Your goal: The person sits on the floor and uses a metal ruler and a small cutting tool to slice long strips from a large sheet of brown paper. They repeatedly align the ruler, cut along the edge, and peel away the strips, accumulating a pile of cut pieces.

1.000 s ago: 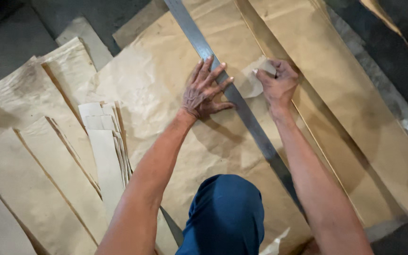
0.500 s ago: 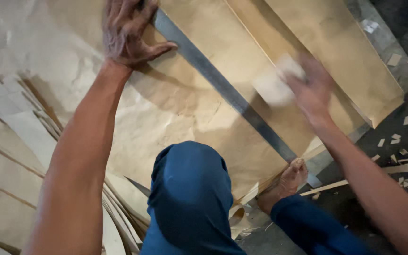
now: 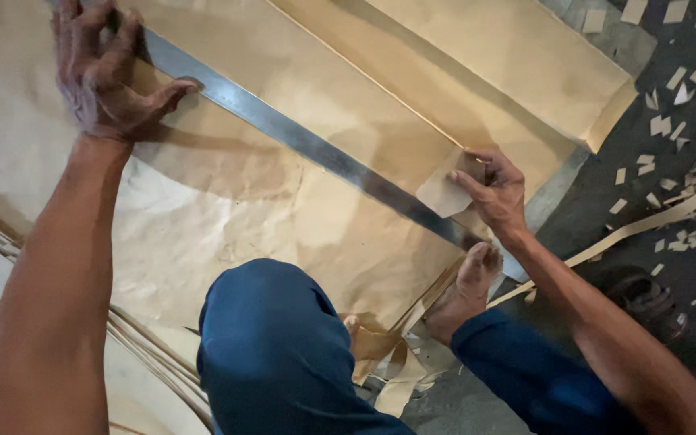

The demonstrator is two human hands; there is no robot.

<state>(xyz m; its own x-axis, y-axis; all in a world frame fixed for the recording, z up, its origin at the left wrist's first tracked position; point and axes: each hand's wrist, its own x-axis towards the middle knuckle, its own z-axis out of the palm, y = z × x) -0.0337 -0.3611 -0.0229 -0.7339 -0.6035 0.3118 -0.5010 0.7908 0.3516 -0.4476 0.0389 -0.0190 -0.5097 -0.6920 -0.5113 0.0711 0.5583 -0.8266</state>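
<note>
The long metal straightedge lay diagonally across the brown paper sheet. My left hand pressed its upper end, fingers spread wide. My right hand pinched a small folded paper piece against the ruler's lower stretch. Paper scraps littered the dark floor alongside.

- Long flat steel straightedge, upper left to lower right of the frame: bare grey metal, smooth, dull sheen.
- Large tan kraft paper sheet, centre: matt, creased and wrinkled.
- Small folded tan paper piece, right of centre: matt, smooth.
- Blue trouser legs, bottom: matt woven cloth.
- Dark floor, right edge: rough, matt, littered with pale paper offcuts.
</note>
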